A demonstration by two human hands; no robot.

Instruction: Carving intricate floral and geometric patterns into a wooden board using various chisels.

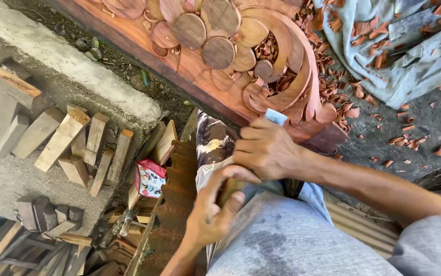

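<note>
My right hand [266, 151] is closed around a small object whose pale blue-white end [275, 117] sticks out above the fingers. It rests just below the edge of a reddish carved wooden panel [220, 56] with round, leaf-like relief. My left hand [213, 209] sits lower, over my lap, with its fingers curled around a brownish, wood-coloured piece [229, 188], most of which is hidden. The two hands are close together and almost touch. My grey trousers [287, 240] fill the lower middle.
Reddish wood chips [384, 117] lie scattered by the panel and on a grey cloth [409, 56]. Several pale wood offcuts [72, 138] rest on a concrete ledge at left. A small red and white packet [150, 179] lies beside a rusty corrugated sheet [172, 209].
</note>
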